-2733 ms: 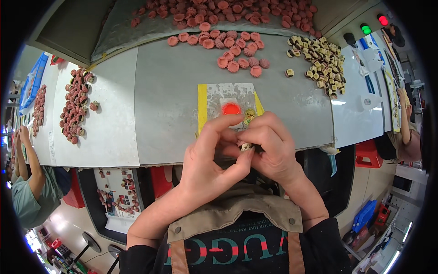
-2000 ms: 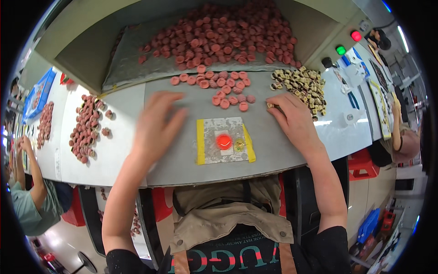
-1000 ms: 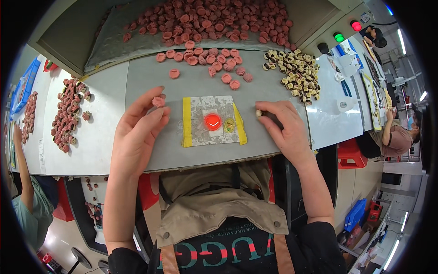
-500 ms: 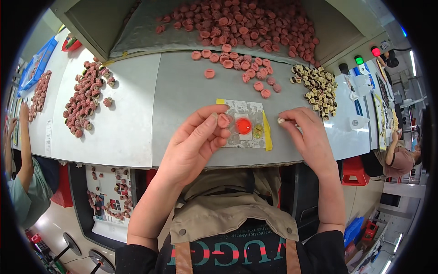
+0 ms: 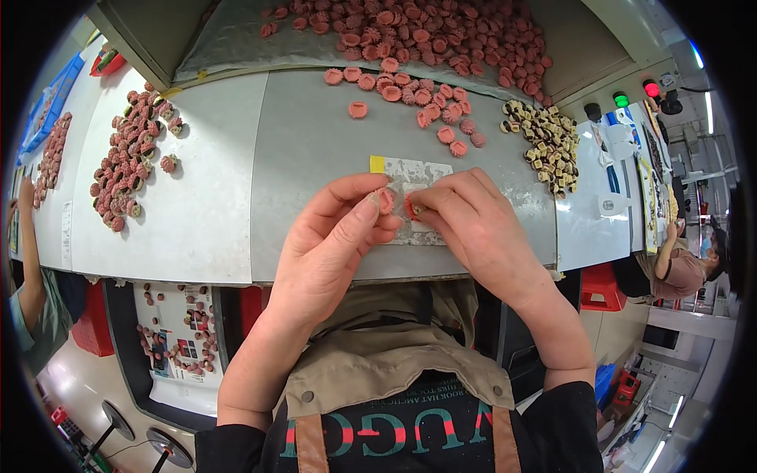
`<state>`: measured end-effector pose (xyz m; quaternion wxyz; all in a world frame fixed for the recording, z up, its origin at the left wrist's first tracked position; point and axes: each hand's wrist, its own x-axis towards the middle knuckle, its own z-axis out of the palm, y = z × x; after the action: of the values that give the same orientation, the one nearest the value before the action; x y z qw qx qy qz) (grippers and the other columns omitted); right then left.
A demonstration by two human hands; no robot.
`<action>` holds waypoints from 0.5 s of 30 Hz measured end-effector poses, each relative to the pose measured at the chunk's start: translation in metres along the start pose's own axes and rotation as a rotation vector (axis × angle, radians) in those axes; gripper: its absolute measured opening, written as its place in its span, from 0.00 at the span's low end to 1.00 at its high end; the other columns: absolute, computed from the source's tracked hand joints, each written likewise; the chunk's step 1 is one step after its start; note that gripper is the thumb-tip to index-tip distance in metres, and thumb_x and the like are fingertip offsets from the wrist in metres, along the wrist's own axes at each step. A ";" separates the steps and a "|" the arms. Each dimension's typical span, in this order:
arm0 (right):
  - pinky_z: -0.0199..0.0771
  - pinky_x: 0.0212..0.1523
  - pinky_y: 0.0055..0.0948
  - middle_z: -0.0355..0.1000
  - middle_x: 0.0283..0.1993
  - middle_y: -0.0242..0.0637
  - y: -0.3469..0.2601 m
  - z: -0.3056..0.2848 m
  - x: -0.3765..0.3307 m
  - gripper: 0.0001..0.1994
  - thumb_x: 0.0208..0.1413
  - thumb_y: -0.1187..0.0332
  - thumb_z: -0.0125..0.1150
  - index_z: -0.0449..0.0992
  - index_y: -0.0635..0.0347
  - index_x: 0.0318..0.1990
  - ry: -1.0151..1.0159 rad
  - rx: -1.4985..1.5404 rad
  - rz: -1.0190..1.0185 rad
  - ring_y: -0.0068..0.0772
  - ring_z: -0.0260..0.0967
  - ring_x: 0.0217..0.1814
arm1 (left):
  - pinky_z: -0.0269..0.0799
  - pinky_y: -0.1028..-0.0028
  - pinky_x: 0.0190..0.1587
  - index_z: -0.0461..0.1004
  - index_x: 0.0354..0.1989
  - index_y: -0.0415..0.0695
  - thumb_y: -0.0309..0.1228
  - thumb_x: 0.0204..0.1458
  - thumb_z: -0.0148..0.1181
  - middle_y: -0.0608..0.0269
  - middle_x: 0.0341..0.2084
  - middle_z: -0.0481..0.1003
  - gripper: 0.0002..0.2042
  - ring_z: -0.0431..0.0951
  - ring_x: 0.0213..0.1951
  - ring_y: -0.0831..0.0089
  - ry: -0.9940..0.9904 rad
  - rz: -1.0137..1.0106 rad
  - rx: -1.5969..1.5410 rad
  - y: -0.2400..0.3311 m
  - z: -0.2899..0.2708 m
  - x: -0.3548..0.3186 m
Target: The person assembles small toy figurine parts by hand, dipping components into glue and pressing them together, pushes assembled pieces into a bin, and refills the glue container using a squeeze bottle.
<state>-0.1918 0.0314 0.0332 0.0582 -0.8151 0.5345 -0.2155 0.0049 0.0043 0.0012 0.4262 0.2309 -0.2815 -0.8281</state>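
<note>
Head view shows both hands now met over the grey mat [image 5: 426, 169] at 12 o'clock, left hand [image 5: 335, 244] pinching 1 pink ridged cap [image 5: 385, 200], right hand [image 5: 473, 229] pinching a small piece [image 5: 413, 210], apart 0.5 s ago, so joining looks underway.

— What are we wearing? 
— Our left hand [image 5: 335, 236] and right hand [image 5: 473, 229] are bare, forearms too; black top, striped green and red; tan apron bib with a metal snap.
</note>
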 end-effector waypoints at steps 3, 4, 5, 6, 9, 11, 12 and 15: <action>0.70 0.40 0.34 0.70 0.36 0.37 0.000 0.001 0.000 0.11 0.46 0.77 0.64 0.76 0.60 0.40 0.001 -0.024 -0.002 0.40 0.67 0.40 | 0.70 0.79 0.47 0.66 0.58 0.38 0.29 0.62 0.52 0.65 0.43 0.72 0.16 0.74 0.41 0.80 0.034 0.014 0.116 0.000 0.004 -0.002; 0.70 0.40 0.34 0.70 0.37 0.37 -0.001 0.000 -0.001 0.11 0.47 0.77 0.64 0.76 0.60 0.40 0.009 -0.019 0.012 0.40 0.67 0.40 | 0.70 0.79 0.47 0.66 0.57 0.39 0.29 0.62 0.52 0.65 0.44 0.72 0.16 0.74 0.41 0.80 0.025 0.012 0.141 0.000 0.003 -0.003; 0.70 0.41 0.34 0.70 0.37 0.37 -0.002 0.000 -0.002 0.11 0.47 0.77 0.64 0.76 0.61 0.40 0.017 -0.013 0.026 0.40 0.67 0.40 | 0.70 0.79 0.47 0.66 0.57 0.39 0.29 0.62 0.53 0.65 0.44 0.73 0.16 0.74 0.41 0.79 0.015 0.010 0.167 0.000 0.003 -0.003; 0.70 0.41 0.34 0.70 0.37 0.37 0.000 0.001 -0.003 0.11 0.47 0.77 0.64 0.76 0.61 0.40 0.020 -0.011 0.022 0.40 0.67 0.40 | 0.70 0.79 0.47 0.66 0.57 0.39 0.29 0.62 0.53 0.65 0.44 0.73 0.16 0.74 0.41 0.79 0.017 0.014 0.170 0.000 0.003 -0.004; 0.70 0.41 0.31 0.70 0.38 0.37 0.005 0.001 -0.010 0.10 0.50 0.76 0.63 0.75 0.62 0.41 0.057 0.147 0.070 0.37 0.68 0.41 | 0.70 0.79 0.47 0.67 0.55 0.39 0.31 0.63 0.52 0.65 0.44 0.73 0.15 0.74 0.41 0.79 0.051 0.002 0.201 0.000 0.008 -0.002; 0.69 0.42 0.28 0.70 0.38 0.37 -0.005 -0.003 -0.014 0.08 0.54 0.75 0.62 0.75 0.63 0.42 0.141 0.640 0.375 0.35 0.68 0.41 | 0.70 0.78 0.47 0.68 0.55 0.38 0.32 0.63 0.52 0.65 0.43 0.74 0.15 0.74 0.42 0.79 0.036 -0.063 0.250 0.003 0.011 -0.003; 0.69 0.42 0.28 0.70 0.38 0.37 -0.007 -0.003 -0.013 0.08 0.54 0.75 0.62 0.75 0.63 0.42 0.144 0.645 0.370 0.35 0.68 0.41 | 0.70 0.78 0.47 0.68 0.55 0.38 0.32 0.63 0.52 0.65 0.43 0.74 0.15 0.74 0.42 0.79 0.038 -0.059 0.256 0.003 0.012 -0.002; 0.69 0.42 0.27 0.71 0.38 0.36 -0.013 0.000 -0.011 0.09 0.55 0.73 0.62 0.74 0.62 0.43 0.249 0.737 0.293 0.34 0.68 0.41 | 0.70 0.78 0.48 0.68 0.54 0.38 0.33 0.63 0.52 0.65 0.43 0.74 0.15 0.74 0.43 0.79 0.020 -0.081 0.270 0.003 0.015 -0.001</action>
<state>-0.1844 0.0466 0.0347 0.3113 -0.6226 0.5349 -0.4789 -0.0022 0.0078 0.0149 0.3603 0.3054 -0.3766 -0.7969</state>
